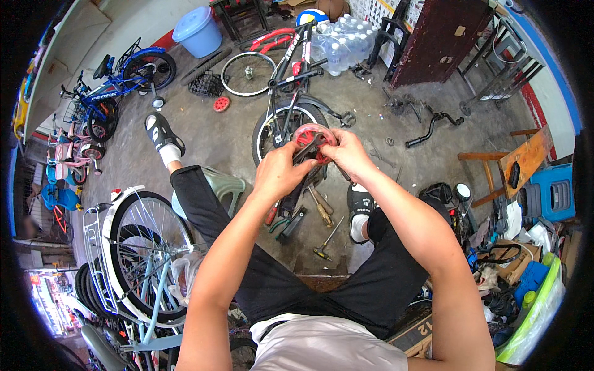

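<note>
A small red wheel (pixel 305 132) with a pale, see-through tyre is held up between my hands. My left hand (pixel 278 170) closes its fingers around a dark metal wrench (pixel 304 149), whose head lies at the wheel's hub. The fingers of my right hand (pixel 350 156) grip the wheel's right side near the hub. Beneath that hand a thin dark bar (pixel 342 172) sticks out; its other end is hidden. Behind the wheel lies a black and red bicycle frame with its spoked wheel (pixel 263 139). A second red wheel (pixel 221 104) rests on the floor.
Between my feet lie a hammer (pixel 323 213), pliers (pixel 281 224) and a T-handled screwdriver (pixel 322 252). A green plastic stool (pixel 226 185) stands beside my left leg. Bicycles (pixel 145 247) crowd the left. At right are a wooden chair (pixel 526 164) and loose metal parts (pixel 433 127).
</note>
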The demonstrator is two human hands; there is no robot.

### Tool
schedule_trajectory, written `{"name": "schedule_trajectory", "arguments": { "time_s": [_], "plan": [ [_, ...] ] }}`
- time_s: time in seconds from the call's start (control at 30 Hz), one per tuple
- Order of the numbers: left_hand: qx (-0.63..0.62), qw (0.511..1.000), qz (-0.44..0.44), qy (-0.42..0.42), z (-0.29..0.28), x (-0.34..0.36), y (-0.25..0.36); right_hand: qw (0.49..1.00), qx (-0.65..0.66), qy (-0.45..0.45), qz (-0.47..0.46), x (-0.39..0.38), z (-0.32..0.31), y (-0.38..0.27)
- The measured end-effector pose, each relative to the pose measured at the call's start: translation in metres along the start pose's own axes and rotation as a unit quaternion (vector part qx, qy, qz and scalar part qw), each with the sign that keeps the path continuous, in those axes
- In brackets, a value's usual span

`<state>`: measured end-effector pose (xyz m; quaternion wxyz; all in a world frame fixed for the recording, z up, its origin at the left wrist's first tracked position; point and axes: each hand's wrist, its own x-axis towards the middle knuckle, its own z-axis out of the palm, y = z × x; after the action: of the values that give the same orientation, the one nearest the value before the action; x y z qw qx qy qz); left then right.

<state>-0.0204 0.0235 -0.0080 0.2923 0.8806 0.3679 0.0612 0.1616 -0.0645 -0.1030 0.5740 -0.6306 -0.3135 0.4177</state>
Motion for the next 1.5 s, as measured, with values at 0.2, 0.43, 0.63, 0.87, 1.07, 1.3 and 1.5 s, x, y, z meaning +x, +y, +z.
{"name": "schedule_trajectory", "arguments": {
  "time_s": [0.2, 0.43, 0.63, 0.87, 1.07, 1.3, 1.5],
  "plan": [
    [-0.081, 0.996, -0.036, 0.019, -0.008, -0.014, -0.025, 0.998, 0.061, -0.026, 0.016, -0.005, 0.005, -0.006],
    [-0.343, 0.914, -0.176, -0.13, 0.001, -0.021, -0.031, 0.996, 0.072, -0.048, 0.014, -0.007, 0.005, -0.01],
    [-0.17, 0.972, -0.08, -0.138, -0.009, -0.013, -0.043, 0.994, 0.08, -0.049, 0.056, -0.024, 0.004, -0.036],
    [0.006, 0.989, -0.004, -0.147, -0.022, 0.0, -0.049, 0.993, 0.018, -0.081, 0.08, -0.019, 0.005, -0.022],
    [-0.009, 0.986, 0.002, -0.168, -0.036, 0.002, -0.045, 0.996, -0.007, -0.073, 0.051, -0.024, 0.015, -0.029],
    [0.099, 0.989, 0.093, -0.056, -0.067, -0.005, -0.033, 0.997, -0.048, -0.051, 0.038, -0.016, 0.015, -0.022],
    [0.254, 0.944, 0.2, -0.068, -0.064, -0.012, -0.023, 0.998, -0.033, -0.036, 0.043, -0.013, 0.016, -0.02]
  ]
}}
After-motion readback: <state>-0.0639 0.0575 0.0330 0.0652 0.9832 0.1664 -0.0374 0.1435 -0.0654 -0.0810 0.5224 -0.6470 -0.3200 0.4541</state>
